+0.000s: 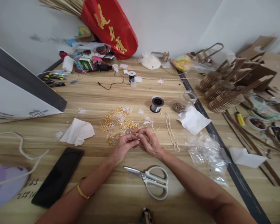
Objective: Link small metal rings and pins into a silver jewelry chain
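Head view — hands (151, 143) pinch small pieces (137, 134); box (16, 101) (white) reads "OTECHE"

Head view forward, down onto tabletop (91, 99)

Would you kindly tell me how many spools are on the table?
2: a black spool of silvery wire beyond the right hand, and a white-topped spool farther back, near the black cable. Others may be hidden.
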Demonstrator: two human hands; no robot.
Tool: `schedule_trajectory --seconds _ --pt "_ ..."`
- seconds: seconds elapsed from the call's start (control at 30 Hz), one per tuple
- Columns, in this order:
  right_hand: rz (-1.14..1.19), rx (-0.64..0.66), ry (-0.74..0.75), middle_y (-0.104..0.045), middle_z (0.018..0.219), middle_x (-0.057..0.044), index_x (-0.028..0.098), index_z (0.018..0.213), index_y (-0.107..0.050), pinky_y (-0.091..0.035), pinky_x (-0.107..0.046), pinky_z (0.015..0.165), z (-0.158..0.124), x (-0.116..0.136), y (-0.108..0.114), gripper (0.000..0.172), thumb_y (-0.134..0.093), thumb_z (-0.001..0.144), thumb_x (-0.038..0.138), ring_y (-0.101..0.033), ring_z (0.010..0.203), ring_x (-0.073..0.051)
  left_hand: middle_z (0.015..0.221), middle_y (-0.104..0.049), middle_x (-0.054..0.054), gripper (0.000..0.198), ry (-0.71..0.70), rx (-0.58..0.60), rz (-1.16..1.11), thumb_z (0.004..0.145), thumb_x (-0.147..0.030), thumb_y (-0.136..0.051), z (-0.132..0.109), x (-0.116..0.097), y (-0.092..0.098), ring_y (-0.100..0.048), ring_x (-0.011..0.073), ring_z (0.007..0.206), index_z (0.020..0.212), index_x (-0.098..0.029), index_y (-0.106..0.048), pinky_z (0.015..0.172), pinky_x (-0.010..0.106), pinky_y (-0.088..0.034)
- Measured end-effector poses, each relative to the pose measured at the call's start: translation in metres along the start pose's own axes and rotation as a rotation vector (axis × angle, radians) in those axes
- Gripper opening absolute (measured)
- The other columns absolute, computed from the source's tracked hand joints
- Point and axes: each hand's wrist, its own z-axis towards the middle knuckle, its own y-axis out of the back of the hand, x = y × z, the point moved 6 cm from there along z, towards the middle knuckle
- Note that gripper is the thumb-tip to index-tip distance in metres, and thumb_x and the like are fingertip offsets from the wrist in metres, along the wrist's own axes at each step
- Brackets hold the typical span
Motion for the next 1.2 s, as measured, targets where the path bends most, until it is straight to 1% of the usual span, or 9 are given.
schedule_trajectory --seconds 0.1,0.2,0.37,0.5,0.7,0.83,1.0,1.2 --pt "-0.015 -0.031 -0.013 -0.061 0.106 -0.011 0.020 0.093 -0.046 -0.052 -0.031 0.068 0.003 -0.002 0.004 0.015 -0.041 0.094 0.034 -0.062 0.088 -0.018 0.066 -0.065 0.001 0.016 0.011 -0.003 0.033 0.069 -0.027 -0.071 -0.001 -0.001 0.001 -0.056 0.0104 0.059 0.075 -0.013 -0.067 0.060 0.023 -0.043" --pt "-0.039 -0.081 -0.006 -0.061 0.096 -0.007 0.020 0.091 -0.048 -0.050 -0.030 0.071 0.006 -0.002 0.008 0.017 -0.043 0.093 0.036 -0.061 0.086 -0.017 0.066 -0.066 0.001 0.016 0.005 -0.004 0.042 0.070 -0.027 -0.070 -0.001 -0.003 0.001 -0.057 0.0104 0.059 0.078 -0.013 -0.066 0.060 0.023 -0.044" --pt "-0.097 -0.102 0.007 -0.056 0.082 -0.003 0.019 0.088 -0.049 -0.046 -0.028 0.064 0.008 -0.002 0.010 0.017 -0.044 0.092 0.034 -0.055 0.071 -0.014 0.062 -0.064 0.000 0.018 -0.001 -0.049 0.100 0.067 -0.028 -0.070 -0.002 -0.010 0.001 -0.056 0.0109 0.056 0.075 -0.013 -0.066 0.058 0.023 -0.044" --pt "-0.140 -0.127 -0.007 -0.052 0.075 -0.001 0.018 0.084 -0.050 -0.042 -0.026 0.062 0.010 -0.005 0.014 0.017 -0.046 0.091 0.033 -0.050 0.067 -0.012 0.059 -0.062 -0.001 0.017 -0.023 -0.080 0.141 0.066 -0.028 -0.070 -0.002 -0.016 0.001 -0.055 0.0107 0.055 0.074 -0.013 -0.065 0.058 0.023 -0.044" --pt "-0.050 -0.128 -0.070 -0.050 0.070 0.000 0.017 0.081 -0.051 -0.040 -0.024 0.059 0.014 -0.006 0.016 0.021 -0.048 0.090 0.037 -0.047 0.063 -0.011 0.059 -0.062 -0.002 0.019 -0.019 -0.103 0.154 0.066 -0.027 -0.071 -0.003 -0.018 0.003 -0.055 0.0103 0.055 0.075 -0.014 -0.063 0.058 0.023 -0.044" --pt "0.004 -0.124 -0.107 -0.050 0.069 0.000 0.017 0.080 -0.051 -0.040 -0.024 0.058 0.015 -0.005 0.017 0.025 -0.050 0.089 0.041 -0.047 0.063 -0.012 0.061 -0.063 -0.001 0.018 -0.036 -0.090 0.174 0.069 -0.029 -0.069 -0.002 -0.017 0.004 -0.056 0.0113 0.058 0.077 -0.014 -0.064 0.061 0.024 -0.045" --pt "0.016 -0.106 -0.094 -0.052 0.071 0.000 0.018 0.081 -0.051 -0.041 -0.025 0.061 0.016 -0.005 0.017 0.027 -0.050 0.088 0.043 -0.049 0.065 -0.012 0.064 -0.064 0.000 0.016 -0.085 -0.066 0.179 0.074 -0.030 -0.066 -0.001 -0.017 0.005 -0.056 0.0117 0.059 0.077 -0.014 -0.064 0.061 0.024 -0.044" --pt "0.025 -0.115 -0.082 -0.051 0.070 0.000 0.017 0.081 -0.052 -0.039 -0.024 0.058 0.016 -0.006 0.018 0.024 -0.051 0.088 0.040 -0.046 0.063 -0.011 0.068 -0.064 0.001 0.014 -0.087 -0.041 0.166 0.076 -0.028 -0.064 -0.002 -0.016 0.004 -0.056 0.0117 0.062 0.078 -0.014 -0.063 0.062 0.024 -0.044"
